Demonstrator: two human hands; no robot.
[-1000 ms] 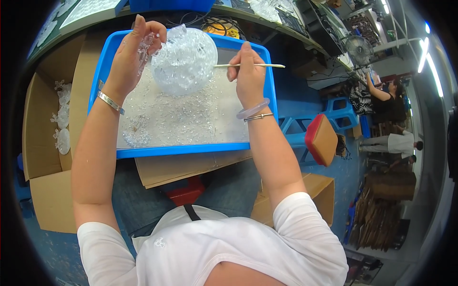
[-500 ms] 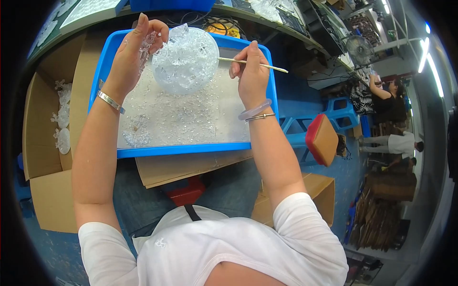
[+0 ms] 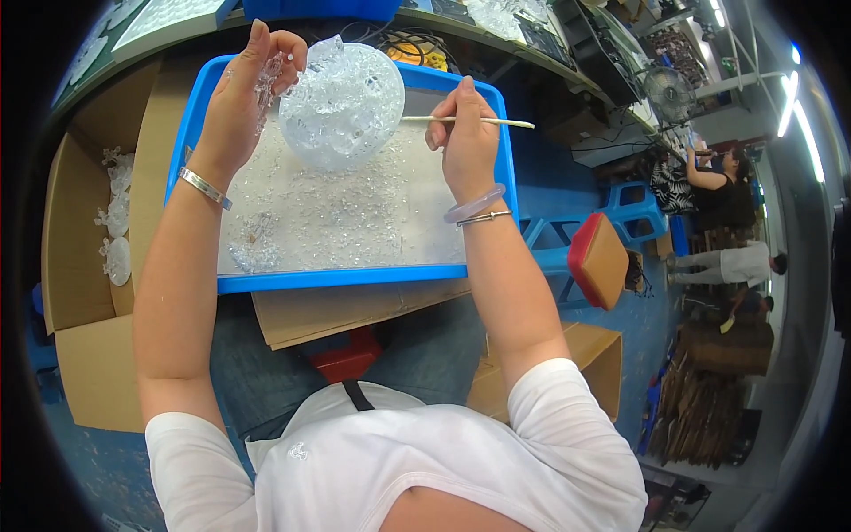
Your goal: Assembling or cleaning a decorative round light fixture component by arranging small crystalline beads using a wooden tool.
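Note:
My left hand [image 3: 238, 111] is closed around the clear, crystal-like part of a transparent ornament. Its round base [image 3: 344, 120] tilts toward me above the tray, with clear chips across its surface. In my right hand [image 3: 470, 142], a thin pale stick [image 3: 510, 122] is pinched between thumb and fingers. The stick's left end lies at the right rim of the round base; whether it touches, I cannot tell. Below both hands is a blue-rimmed tray [image 3: 346, 280], its pale bottom scattered with small clear chips [image 3: 346, 208]. A denser heap of chips [image 3: 254, 255] lies in its near left corner.
At left stands an open cardboard box [image 3: 75, 230] holding several similar clear ornaments [image 3: 115, 213]. A workbench [image 3: 496, 53] runs behind the tray, with black cables and a yellow-orange item [image 3: 417, 55]. Blue stools [image 3: 634, 208], a red-edged seat [image 3: 598, 262] and other people are at right.
The round base has shifted slightly up and left, and its tilt has changed a little. The stick now lies closer to level. Both hands have moved only slightly.

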